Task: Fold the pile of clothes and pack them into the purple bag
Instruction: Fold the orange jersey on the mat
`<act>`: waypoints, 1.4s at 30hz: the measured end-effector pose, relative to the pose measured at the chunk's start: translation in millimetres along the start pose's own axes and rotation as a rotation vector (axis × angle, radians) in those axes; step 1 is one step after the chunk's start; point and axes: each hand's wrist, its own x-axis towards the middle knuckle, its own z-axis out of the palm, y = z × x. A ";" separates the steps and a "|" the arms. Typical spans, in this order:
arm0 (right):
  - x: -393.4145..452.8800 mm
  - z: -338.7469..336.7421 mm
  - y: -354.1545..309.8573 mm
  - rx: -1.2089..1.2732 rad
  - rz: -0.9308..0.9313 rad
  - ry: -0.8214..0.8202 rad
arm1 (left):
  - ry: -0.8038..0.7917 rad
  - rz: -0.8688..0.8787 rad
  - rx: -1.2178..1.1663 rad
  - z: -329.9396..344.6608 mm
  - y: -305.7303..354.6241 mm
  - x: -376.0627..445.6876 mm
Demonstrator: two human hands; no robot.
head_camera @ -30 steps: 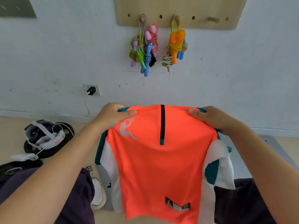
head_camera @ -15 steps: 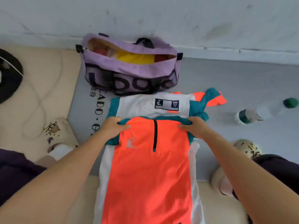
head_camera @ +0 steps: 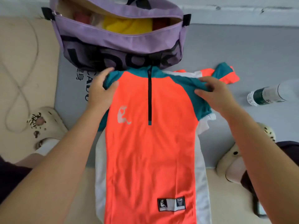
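Both forearms bare to the frame edge, no sleeves, watch or rings visible; left hand (head_camera: 102, 92) and right hand (head_camera: 215, 94) ungloved; dark, near-black trouser fabric (head_camera: 9, 175) at lower left and again at lower right; cream perforated foam clogs with small dark charms (head_camera: 47, 123) on both feet; white sock at left ankle.

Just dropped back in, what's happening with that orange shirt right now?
A person is laying the orange shirt front-up on the grey mat, just in front of the open purple bag. The left hand pinches the teal left shoulder, and the right hand grips the right one. The shirt is not yet folded. Yellow and red clothes already sit in the bag, and a plastic bottle lies on the mat to the right.
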 end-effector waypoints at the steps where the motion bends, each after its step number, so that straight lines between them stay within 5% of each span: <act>1: 1.0 3.0 -0.7 -0.048 -0.010 0.045 | 0.107 0.083 0.142 2.4 0.6 -5.4; 4: -4.9 19.8 14.5 -0.293 0.119 -0.080 | 0.126 0.306 0.464 22.8 4.4 -44.3; 6: -12.6 29.3 30.9 -0.512 0.224 -0.189 | -0.121 0.441 0.562 46.3 -1.0 -80.3; 8: -15.2 28.5 39.1 -0.716 0.234 -0.229 | -0.388 0.388 0.715 65.4 -13.7 -110.1; 10: -11.7 20.4 41.9 -0.733 0.199 -0.073 | -0.586 0.203 0.853 72.7 -30.3 -128.1; 12: -12.9 7.5 39.1 -0.594 0.140 0.297 | -0.647 0.133 0.888 73.3 -45.0 -135.3; 15: -31.4 -3.5 33.3 -0.316 0.200 0.605 | -0.617 0.123 0.740 69.9 -47.9 -137.7; 17: -48.8 10.7 39.7 -0.209 0.338 0.457 | -0.464 0.121 0.559 64.5 -44.8 -139.8; 20: -78.3 48.7 52.4 -0.198 0.515 0.099 | -0.016 0.032 0.440 52.7 -45.1 -146.0; 24: -101.1 80.9 60.8 -0.153 0.628 0.204 | 0.267 -0.423 0.298 23.1 -61.8 -144.7; 27: -104.6 85.8 63.1 0.097 0.662 0.203 | 0.240 -0.637 0.202 0.5 -87.0 -138.0; 30: -105.3 81.5 66.6 0.115 0.621 0.193 | 0.047 -0.781 0.175 -12.5 -98.4 -128.7; 33: -106.9 74.1 68.8 0.226 0.625 0.202 | -0.091 -1.004 -0.093 -16.0 -103.3 -122.3; 42: -119.1 59.6 71.8 0.423 0.758 0.041 | -0.354 -1.076 -0.416 -14.9 -89.5 -127.0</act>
